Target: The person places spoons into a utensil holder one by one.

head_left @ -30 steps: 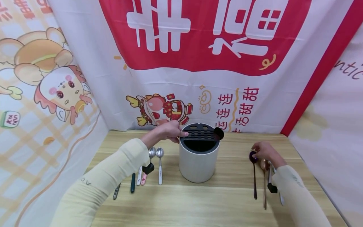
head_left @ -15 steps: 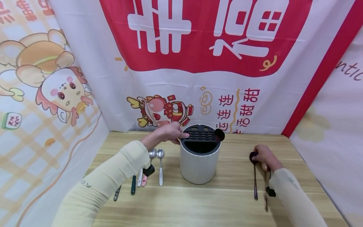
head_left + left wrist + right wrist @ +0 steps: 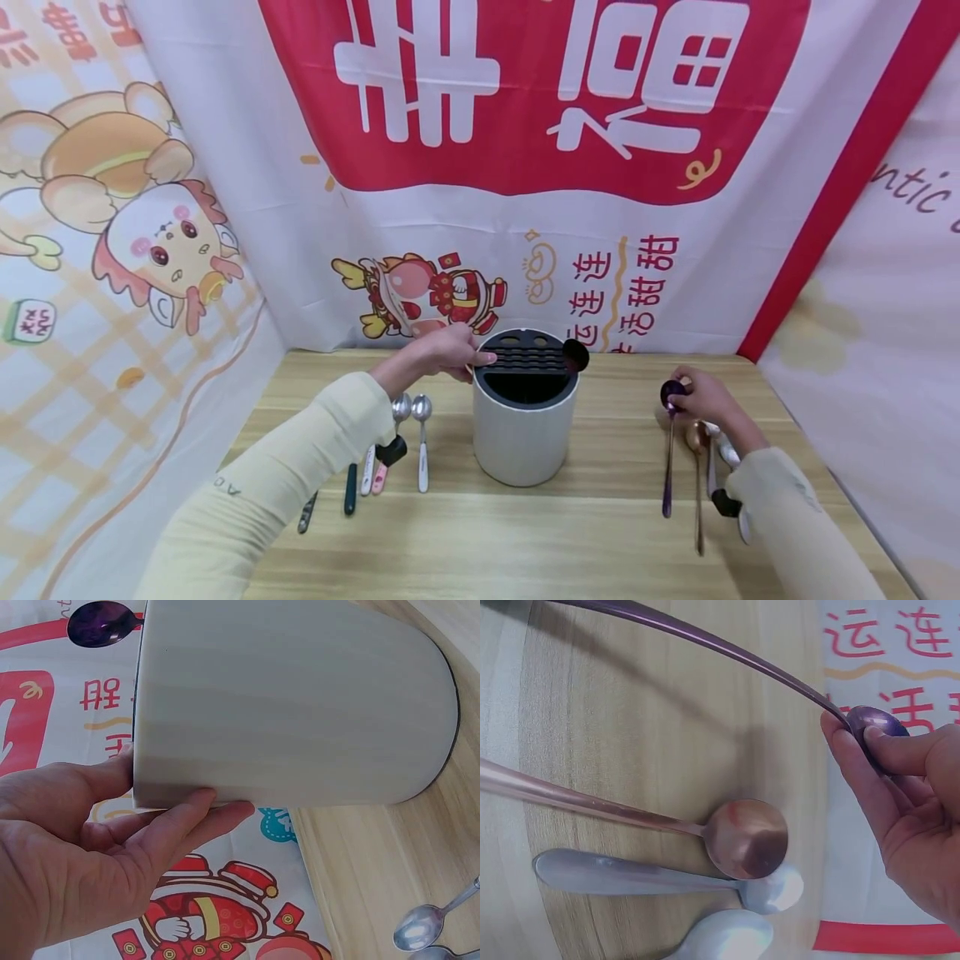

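A cream cylindrical utensil holder (image 3: pixel 521 442) with a black slotted top stands mid-table. My left hand (image 3: pixel 450 352) grips its upper left side, thumb over the rim and fingers against the outer wall. The bowl of a dark purple spoon (image 3: pixel 101 624) juts past the holder's rim. On the right, my right hand (image 3: pixel 711 400) pinches another purple long-handled spoon (image 3: pixel 727 646) by its bowl, thumb inside. That spoon is off the table, its shadow falling on the wood. Just beside it lie a copper round-bowled spoon (image 3: pixel 746 838) and two silver spoons, one of them (image 3: pixel 735 937) nearest the wrist.
Left of the holder lie several spoons, among them one with a white handle (image 3: pixel 423 467), a pink handle (image 3: pixel 379 478) and a dark green handle (image 3: pixel 350 490). My left sleeve partly covers them. Printed cloth (image 3: pixel 420 217) hangs behind the wooden table (image 3: pixel 480 542).
My right hand has taken the purple spoon by its bowl and raised it from the table, shifting it slightly left and away from me. The left hand stays on the utensil holder.
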